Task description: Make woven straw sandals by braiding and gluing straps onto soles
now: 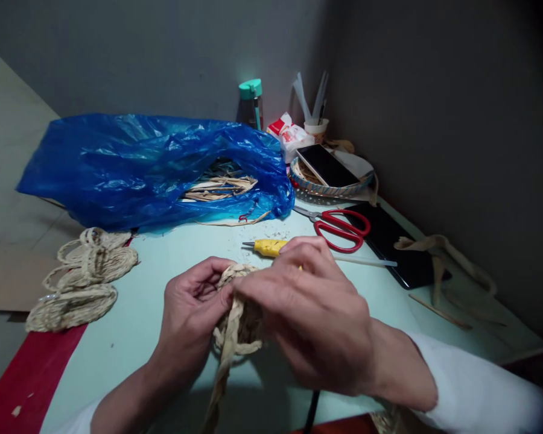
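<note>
While the left hand (190, 307) pinches the woven straw piece (250, 328) above the bench (133, 331), the right hand (317, 313) pinches its plaited strand (228, 346); the piece's shadowed inside is hard to make out.

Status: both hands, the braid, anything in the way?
Left hand and right hand gripping the braided piece. Loose strand hanging toward the near edge. Glue gun just beyond, partly hidden by right hand.
</note>
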Tool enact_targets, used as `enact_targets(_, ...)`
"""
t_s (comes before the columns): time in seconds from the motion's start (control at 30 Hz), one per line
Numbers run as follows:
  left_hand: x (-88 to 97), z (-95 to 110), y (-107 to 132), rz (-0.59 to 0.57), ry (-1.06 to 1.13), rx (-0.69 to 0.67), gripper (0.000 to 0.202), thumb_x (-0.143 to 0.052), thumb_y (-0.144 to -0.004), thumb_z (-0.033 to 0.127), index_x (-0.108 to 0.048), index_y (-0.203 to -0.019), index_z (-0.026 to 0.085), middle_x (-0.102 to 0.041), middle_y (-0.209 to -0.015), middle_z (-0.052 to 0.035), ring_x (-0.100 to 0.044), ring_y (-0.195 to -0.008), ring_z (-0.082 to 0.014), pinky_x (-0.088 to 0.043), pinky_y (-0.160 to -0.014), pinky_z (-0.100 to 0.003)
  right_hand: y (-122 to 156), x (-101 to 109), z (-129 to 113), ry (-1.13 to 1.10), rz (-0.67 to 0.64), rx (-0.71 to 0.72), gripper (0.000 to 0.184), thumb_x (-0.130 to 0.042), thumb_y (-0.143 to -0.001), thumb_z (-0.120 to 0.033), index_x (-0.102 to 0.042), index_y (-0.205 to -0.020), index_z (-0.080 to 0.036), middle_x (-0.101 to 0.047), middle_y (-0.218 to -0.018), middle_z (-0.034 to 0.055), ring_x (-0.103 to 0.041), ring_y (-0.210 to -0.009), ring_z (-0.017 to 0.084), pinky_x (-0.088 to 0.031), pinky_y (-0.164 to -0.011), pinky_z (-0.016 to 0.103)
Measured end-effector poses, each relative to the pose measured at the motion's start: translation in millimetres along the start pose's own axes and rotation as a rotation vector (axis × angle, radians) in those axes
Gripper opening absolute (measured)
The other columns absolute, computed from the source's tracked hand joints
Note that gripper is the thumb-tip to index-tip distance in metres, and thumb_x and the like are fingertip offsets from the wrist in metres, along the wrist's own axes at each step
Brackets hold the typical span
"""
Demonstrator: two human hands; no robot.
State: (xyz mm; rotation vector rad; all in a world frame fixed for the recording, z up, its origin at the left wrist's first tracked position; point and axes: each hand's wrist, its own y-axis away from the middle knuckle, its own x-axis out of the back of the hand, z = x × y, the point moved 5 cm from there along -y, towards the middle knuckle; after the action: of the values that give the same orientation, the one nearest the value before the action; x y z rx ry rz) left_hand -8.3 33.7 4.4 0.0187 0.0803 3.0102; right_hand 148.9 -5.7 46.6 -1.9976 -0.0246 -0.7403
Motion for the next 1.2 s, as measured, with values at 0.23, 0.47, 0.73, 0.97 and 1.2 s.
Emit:
enact_targets(0.23,-0.7,1,1,-0.025,0.047,0.024,0.019,-0.084,-0.061,0.015,-0.073,-0.075,0.02,-0.068,-0.065,0.0026,-0.06,-0.057,-0.0125,-0.049,-0.053,-0.019,-6,-3,20,-0.344,-0.018,-0.398,0.027,-0.072,-0.088,-0.032,-0.067,-0.111,-0.017,-0.071,-0.107,0.0063,-0.062,-0.102,0.019,-0.049,-0.092,0.036)
enact_targets(0.47,-0.9,4,4,0.019,0.003,-0.044,0.011,-0.079,-0.068,0.016,-0.07,-0.073,0.02,-0.065,-0.067,0.0037,-0.057,-0.061,-0.011,-0.047,-0.057,-0.017,-5,-12,19,-0.519,-0.218,-0.572,0.029,-0.073,-0.086,-0.034,-0.067,-0.111,-0.02,-0.067,-0.111,0.0053,-0.058,-0.11,0.021,-0.046,-0.1,0.038)
enact_targets(0.73,0.5,3,6,0.015,0.083,-0.009,0.015,-0.076,-0.062,0.011,-0.066,-0.065,0.021,-0.062,-0.061,0.0074,-0.054,-0.055,-0.0081,-0.045,-0.052,-0.014,2,-18,13,-0.571,-0.27,-0.58,0.036,-0.072,-0.086,-0.034,-0.059,-0.117,-0.022,-0.061,-0.118,0.0047,-0.054,-0.115,0.02,-0.045,-0.098,0.034)
enact_targets(0.97,2.9,-2,6,-0.026,0.112,0.026,0.015,-0.078,-0.065,0.012,-0.066,-0.066,0.021,-0.064,-0.063,0.0066,-0.057,-0.056,-0.0084,-0.047,-0.053,-0.014,5,-22,14,-0.573,-0.264,-0.613,0.035,-0.075,-0.084,-0.032,-0.058,-0.113,-0.022,-0.059,-0.114,0.0033,-0.053,-0.111,0.02,-0.046,-0.093,0.034)
enact_targets(1.2,0.1,-2,5,-0.009,0.118,0.027,0.017,-0.076,-0.062,0.01,-0.062,-0.065,0.02,-0.062,-0.06,0.007,-0.053,-0.054,-0.0079,-0.046,-0.051,-0.014,4,-22,14,-0.543,-0.245,-0.592,0.035,-0.075,-0.083,-0.031,-0.057,-0.112,-0.022,-0.059,-0.113,0.0017,-0.054,-0.11,0.018,-0.044,-0.093,0.031)
